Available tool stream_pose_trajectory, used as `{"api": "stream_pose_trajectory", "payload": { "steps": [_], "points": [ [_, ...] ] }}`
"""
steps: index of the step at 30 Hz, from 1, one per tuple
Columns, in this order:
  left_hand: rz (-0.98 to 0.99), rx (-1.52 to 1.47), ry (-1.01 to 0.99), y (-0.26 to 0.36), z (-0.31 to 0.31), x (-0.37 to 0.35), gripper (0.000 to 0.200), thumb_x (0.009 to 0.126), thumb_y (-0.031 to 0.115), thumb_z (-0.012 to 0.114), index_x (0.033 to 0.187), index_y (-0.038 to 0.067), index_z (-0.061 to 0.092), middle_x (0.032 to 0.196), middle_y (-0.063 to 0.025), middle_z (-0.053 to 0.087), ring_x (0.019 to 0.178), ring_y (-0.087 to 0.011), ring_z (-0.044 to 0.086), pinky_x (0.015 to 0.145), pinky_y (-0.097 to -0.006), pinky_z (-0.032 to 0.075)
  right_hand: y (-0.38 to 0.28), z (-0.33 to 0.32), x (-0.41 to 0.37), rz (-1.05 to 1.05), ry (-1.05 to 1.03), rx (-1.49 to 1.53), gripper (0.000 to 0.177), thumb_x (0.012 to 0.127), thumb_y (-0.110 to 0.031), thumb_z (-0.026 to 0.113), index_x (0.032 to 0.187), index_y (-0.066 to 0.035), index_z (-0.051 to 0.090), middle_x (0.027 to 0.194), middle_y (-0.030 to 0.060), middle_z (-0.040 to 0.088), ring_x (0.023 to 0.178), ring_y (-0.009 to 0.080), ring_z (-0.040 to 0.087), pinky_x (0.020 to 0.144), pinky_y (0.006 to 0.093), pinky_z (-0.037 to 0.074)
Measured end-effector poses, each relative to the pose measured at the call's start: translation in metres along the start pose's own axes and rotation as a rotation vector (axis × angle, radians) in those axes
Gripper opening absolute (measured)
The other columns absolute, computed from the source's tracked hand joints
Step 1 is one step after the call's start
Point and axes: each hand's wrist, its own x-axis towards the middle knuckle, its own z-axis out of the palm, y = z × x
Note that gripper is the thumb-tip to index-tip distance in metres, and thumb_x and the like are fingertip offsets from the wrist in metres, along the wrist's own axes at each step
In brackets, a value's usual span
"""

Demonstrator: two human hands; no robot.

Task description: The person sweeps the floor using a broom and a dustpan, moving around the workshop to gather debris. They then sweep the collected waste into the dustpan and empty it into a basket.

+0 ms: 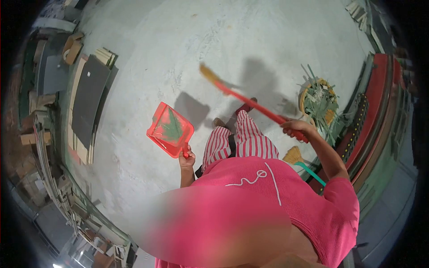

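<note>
My left hand [187, 158] is closed around the short handle of a red dustpan [187, 128]. Greenish dust and pale scraps lie in the pan, which hangs above the floor. My right hand [298, 129] grips the red handle of a hand brush [250, 102] with yellowish bristles. The brush stretches up and to the left, raised off the floor, and its bristle end is slightly blurred. Dustpan and brush are apart from each other.
A round yellow basket [304, 99] heaped with green strips stands to the right. A broom [293, 156] with a green handle lies near my right side. Dark panels [91, 100] are stacked at left; long red boards [377, 96] line the right. Grey concrete floor [147, 49] stretches ahead.
</note>
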Motion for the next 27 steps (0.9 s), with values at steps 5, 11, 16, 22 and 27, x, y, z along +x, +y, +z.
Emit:
{"api": "stream_pose_trajectory", "payload": {
  "steps": [5, 11, 16, 22, 27],
  "points": [
    [0.08, -0.138, 0.029, 0.013, -0.04, -0.028, 0.029, 0.077, 0.025, 0.033, 0.094, 0.009, 0.05, 0.072, -0.0073, 0.057, 0.046, -0.0112, 0.046, 0.042, -0.0206, 0.037, -0.021, 0.076, 0.083, 0.178, -0.305, -0.069, 0.053, 0.075, -0.02, 0.044, 0.122, -0.016, 0.02, 0.051, -0.0044, 0.037, 0.039, 0.0044, 0.035, 0.031, 0.0181, 0.031],
    [0.233, -0.164, 0.088, 0.012, -0.068, -0.066, 0.03, 0.079, 0.027, 0.03, 0.094, 0.01, 0.049, 0.073, -0.0058, 0.057, 0.047, -0.0104, 0.047, 0.043, -0.0208, 0.037, -0.065, 0.172, 0.207, 0.276, -0.638, -0.435, 0.047, 0.074, -0.016, 0.047, 0.117, -0.016, 0.027, 0.05, -0.003, 0.038, 0.041, 0.0047, 0.039, 0.034, 0.0185, 0.032],
    [0.256, -0.225, 0.108, -0.012, -0.065, -0.077, 0.031, 0.079, 0.029, 0.03, 0.095, 0.01, 0.049, 0.074, -0.006, 0.056, 0.049, -0.0112, 0.047, 0.045, -0.0223, 0.038, -0.119, 0.191, 0.256, 0.227, -0.541, -0.789, 0.032, 0.073, -0.015, 0.049, 0.103, -0.018, 0.037, 0.052, -0.0015, 0.041, 0.04, 0.0063, 0.042, 0.034, 0.0192, 0.034],
    [0.197, -0.283, 0.18, -0.047, -0.001, -0.015, 0.03, 0.077, 0.025, 0.035, 0.097, 0.006, 0.046, 0.077, -0.0079, 0.056, 0.051, -0.0111, 0.047, 0.047, -0.0222, 0.038, -0.195, 0.039, 0.303, 0.109, -0.203, 0.107, 0.023, 0.074, -0.013, 0.049, 0.094, -0.014, 0.038, 0.053, -0.0019, 0.04, 0.04, 0.0062, 0.039, 0.033, 0.0166, 0.033],
    [0.117, -0.188, 0.119, -0.031, 0.044, -0.003, 0.028, 0.076, 0.022, 0.038, 0.098, 0.007, 0.046, 0.078, -0.0073, 0.055, 0.05, -0.0109, 0.046, 0.047, -0.0208, 0.038, -0.237, -0.033, 0.228, -0.13, -0.396, 0.378, 0.014, 0.077, -0.016, 0.049, 0.084, -0.012, 0.037, 0.056, -0.0001, 0.04, 0.044, 0.0029, 0.039, 0.033, 0.0144, 0.033]
  ]
}}
